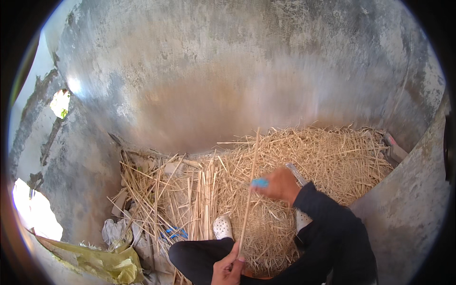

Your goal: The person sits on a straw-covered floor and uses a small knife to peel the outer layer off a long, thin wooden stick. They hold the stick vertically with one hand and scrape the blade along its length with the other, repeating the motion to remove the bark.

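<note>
The left hand [228, 270] is closed round the near end of a thin stick [246, 216], whose long axis runs toward the straw's [332, 156] far edge, leaning right. The curled right hand [280, 185] (blue wrap [260, 182] showing, grip unclear) sits nearer its middle.

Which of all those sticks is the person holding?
The long stick with its lower end in the fingers of the left hand; the other sticks lie farther left, in neither hand.

The head's fisheye view looks down and forward from close above the left hand [229, 270], across straw [332, 156] to the far wall [228, 61].
</note>
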Tool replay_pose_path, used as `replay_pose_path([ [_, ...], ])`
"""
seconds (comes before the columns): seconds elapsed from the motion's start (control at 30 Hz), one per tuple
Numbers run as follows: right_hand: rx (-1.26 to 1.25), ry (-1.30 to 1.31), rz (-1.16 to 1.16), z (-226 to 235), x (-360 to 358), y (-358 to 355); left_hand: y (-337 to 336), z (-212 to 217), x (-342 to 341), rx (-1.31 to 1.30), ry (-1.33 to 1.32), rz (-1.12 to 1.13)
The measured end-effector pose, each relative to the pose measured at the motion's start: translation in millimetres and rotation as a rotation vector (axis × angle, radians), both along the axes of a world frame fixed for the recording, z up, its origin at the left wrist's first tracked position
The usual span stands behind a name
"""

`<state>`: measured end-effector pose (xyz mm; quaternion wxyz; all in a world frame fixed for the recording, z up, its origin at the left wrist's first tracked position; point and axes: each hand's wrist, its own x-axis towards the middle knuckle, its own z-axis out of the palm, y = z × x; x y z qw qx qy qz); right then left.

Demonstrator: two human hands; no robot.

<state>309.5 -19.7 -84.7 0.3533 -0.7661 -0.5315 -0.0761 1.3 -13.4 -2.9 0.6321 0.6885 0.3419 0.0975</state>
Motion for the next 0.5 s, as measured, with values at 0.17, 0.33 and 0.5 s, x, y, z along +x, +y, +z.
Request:
replay_pose_path([
  [0.17,-0.077,0.009,-0.096,7,23,2,-5,10,2,0.007,0.072,-0.028],
  [0.33,-0.009,-0.018,0.042,-1,-14,-2,2,5,1,0.061,0.057,0.003],
  [0.5,-0.01,-0.072,-0.07,1,20,2,5,2,2,0.108,0.112,-0.057],
])
